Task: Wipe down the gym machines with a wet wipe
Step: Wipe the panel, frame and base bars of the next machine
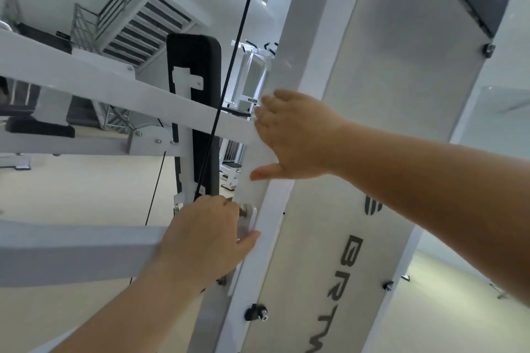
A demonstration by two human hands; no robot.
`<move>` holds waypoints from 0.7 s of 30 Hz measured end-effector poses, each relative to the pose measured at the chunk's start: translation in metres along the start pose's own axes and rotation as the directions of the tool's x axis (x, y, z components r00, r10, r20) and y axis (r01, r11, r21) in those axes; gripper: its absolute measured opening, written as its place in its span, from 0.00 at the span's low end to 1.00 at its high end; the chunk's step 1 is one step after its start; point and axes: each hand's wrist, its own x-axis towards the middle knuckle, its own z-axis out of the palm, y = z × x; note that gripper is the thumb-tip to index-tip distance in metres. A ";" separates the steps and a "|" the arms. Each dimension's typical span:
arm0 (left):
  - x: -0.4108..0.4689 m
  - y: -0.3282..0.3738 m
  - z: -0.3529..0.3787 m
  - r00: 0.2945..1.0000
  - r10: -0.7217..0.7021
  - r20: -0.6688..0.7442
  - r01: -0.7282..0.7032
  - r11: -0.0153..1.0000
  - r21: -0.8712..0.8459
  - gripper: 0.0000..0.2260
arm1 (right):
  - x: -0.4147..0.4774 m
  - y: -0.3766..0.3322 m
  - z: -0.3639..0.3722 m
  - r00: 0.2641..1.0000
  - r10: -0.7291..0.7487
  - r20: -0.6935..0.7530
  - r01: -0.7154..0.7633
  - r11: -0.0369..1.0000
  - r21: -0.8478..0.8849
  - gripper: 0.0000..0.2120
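Close view of a white gym machine. R hand lies flat, fingers straight and thumb spread, pressed where the upper crossbar meets the upright post. Under the palm is a white patch, prob. the wet wipe, hard to tell from the white paint. L hand sits lower on the post, fingers curled round a bracket at the post's edge, thumb on the bracket's front, just below a bolt. Lower crossbar meets the post behind that hand. Black cable hangs beside the post on the crossbar side, passing in front of a black pad. Grey panel w/ dark lettering sits on the post's other side.
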 end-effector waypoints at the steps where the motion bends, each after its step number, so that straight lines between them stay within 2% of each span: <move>1: -0.001 -0.001 -0.002 1.000 -0.012 0.018 0.012 1.000 -0.017 0.25 | -0.001 -0.018 0.004 0.999 -0.051 0.014 0.051 0.998 0.032 0.59; 3: -0.001 -0.004 -0.004 0.999 -0.034 0.023 0.034 0.999 -0.012 0.26 | -0.003 -0.041 0.007 0.993 -0.119 0.022 0.117 0.991 0.071 0.58; 6: 0.000 -0.001 -0.005 0.998 -0.026 0.049 0.025 0.999 0.021 0.26 | -0.001 -0.041 0.003 0.991 -0.130 0.040 0.130 0.991 0.013 0.61; 9: -0.001 0.000 -0.005 0.997 -0.024 0.071 0.015 0.993 0.119 0.29 | 0.004 -0.022 -0.009 0.996 -0.007 0.091 0.013 0.998 -0.064 0.69; 12: -0.001 -0.001 -0.004 0.996 -0.050 0.070 0.039 0.987 0.154 0.30 | 0.007 -0.027 -0.014 0.986 0.042 0.160 -0.041 0.999 -0.013 0.72; 15: 0.001 -0.002 -0.003 0.991 -0.118 0.068 0.111 0.988 0.104 0.29 | -0.004 -0.065 -0.005 0.986 -0.093 0.135 0.088 0.995 0.043 0.69; 17: 0.002 -0.003 -0.001 0.985 -0.157 0.071 0.152 0.986 0.065 0.28 | -0.013 -0.081 0.001 0.987 -0.133 0.089 0.129 0.990 0.057 0.65; 21: 0.002 -0.004 0.001 0.990 -0.138 0.034 0.137 0.990 0.020 0.30 | -0.029 -0.072 0.006 1.000 0.018 0.016 -0.020 0.997 0.070 0.61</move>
